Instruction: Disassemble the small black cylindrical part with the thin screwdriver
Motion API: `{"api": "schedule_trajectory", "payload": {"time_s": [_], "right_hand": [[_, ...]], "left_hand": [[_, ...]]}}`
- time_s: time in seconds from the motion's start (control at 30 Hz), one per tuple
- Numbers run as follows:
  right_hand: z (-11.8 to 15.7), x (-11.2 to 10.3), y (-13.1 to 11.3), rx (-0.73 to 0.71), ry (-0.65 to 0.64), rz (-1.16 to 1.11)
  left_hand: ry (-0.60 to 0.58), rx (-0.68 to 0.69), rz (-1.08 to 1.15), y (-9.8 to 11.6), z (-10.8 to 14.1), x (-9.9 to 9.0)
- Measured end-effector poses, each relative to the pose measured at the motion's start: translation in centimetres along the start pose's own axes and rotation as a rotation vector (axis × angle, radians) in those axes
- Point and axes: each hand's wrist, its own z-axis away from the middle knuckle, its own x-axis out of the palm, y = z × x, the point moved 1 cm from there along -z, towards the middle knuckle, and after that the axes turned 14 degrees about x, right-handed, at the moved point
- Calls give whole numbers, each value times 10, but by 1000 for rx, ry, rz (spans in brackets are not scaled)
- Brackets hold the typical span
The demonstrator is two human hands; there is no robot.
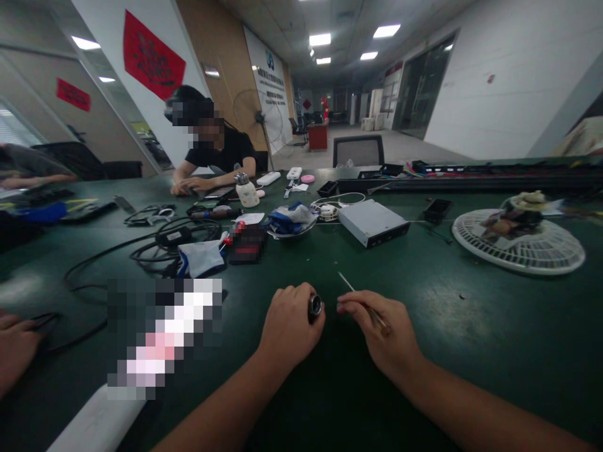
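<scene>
L hand [292,323] wraps tube [315,306], fingers curled; R hand [387,326] pinches driver [379,321] w/ fingers; best keep tube steady.

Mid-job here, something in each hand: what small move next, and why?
I'd probably turn the right hand so the thin tool aims at the dark cylinder: the left hand holds that with its ringed end exposed, while the tool's tip points away, toward the far side of the table.
</scene>
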Motion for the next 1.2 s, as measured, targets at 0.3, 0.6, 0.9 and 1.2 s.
{"api": "schedule_trajectory", "payload": {"time_s": [0.3, 0.6, 0.9, 1.2], "right_hand": [[-5, 8, 10, 32, -180, 288], [-4, 2, 7, 35, -107, -23], [-2, 3, 2, -81, -139, -79], [-1, 3, 1, -64, -131, -83]], "left_hand": [[-3, 26, 57, -1, 2, 1], [20, 62, 178, 0, 1, 0], [66, 167, 207, 0, 1, 0], [104, 208, 208, 0, 1, -1]]}}
